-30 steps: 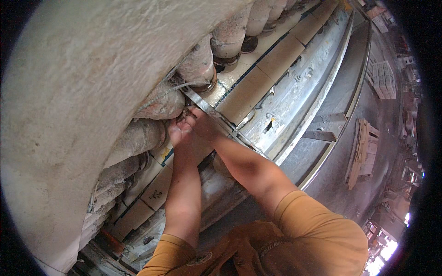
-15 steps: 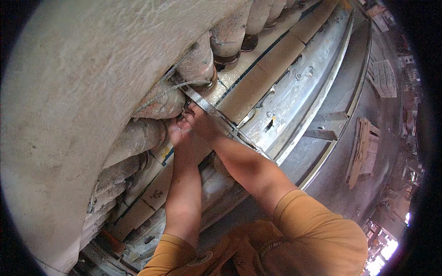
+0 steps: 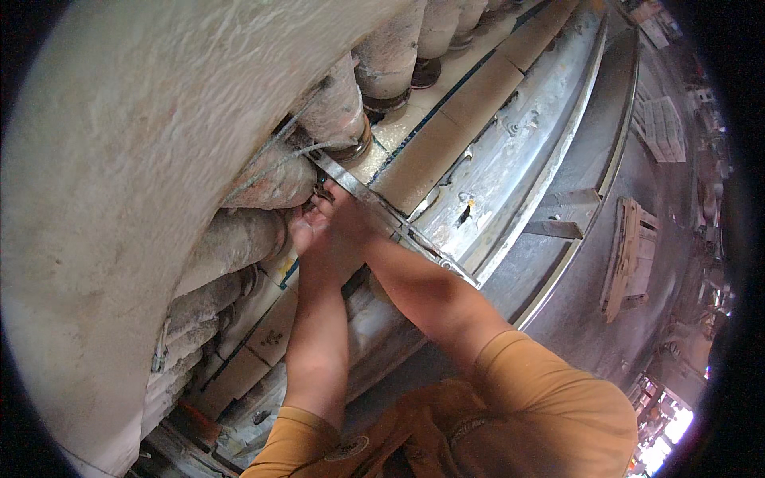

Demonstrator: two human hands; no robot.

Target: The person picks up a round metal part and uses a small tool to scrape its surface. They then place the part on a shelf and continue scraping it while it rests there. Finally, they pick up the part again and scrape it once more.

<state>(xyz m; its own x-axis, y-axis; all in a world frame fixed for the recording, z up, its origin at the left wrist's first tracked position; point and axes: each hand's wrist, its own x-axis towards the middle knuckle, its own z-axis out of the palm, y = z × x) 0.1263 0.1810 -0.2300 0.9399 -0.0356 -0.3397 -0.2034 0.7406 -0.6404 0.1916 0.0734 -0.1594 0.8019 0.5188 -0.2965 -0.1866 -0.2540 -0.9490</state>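
My two hands meet at the foot of a dusty grey, bulging sleeve-like tube (image 3: 275, 177), one in a slanting row. My left hand (image 3: 309, 233) has its fingers curled up toward a small dark piece (image 3: 323, 191) at the tube's lower end. Close against it, my right hand (image 3: 344, 203) bends its fingers in at the same spot, under a flat metal bar (image 3: 351, 182). What the fingertips pinch is too small and shaded to name. A thin cord (image 3: 307, 149) crosses the tubes near the bar's upper end.
A large pale, rough sheet-like surface (image 3: 159, 143) hangs over the left side. Brown flat strips (image 3: 446, 139) and a scuffed metal ledge (image 3: 510, 167) run diagonally beyond the hands. Wooden pallets (image 3: 629, 255) lie on the floor at right.
The view has shifted slightly, so the tubes and ledge sit a little further left. Both hands stay at the same spot, with only slight finger movement.
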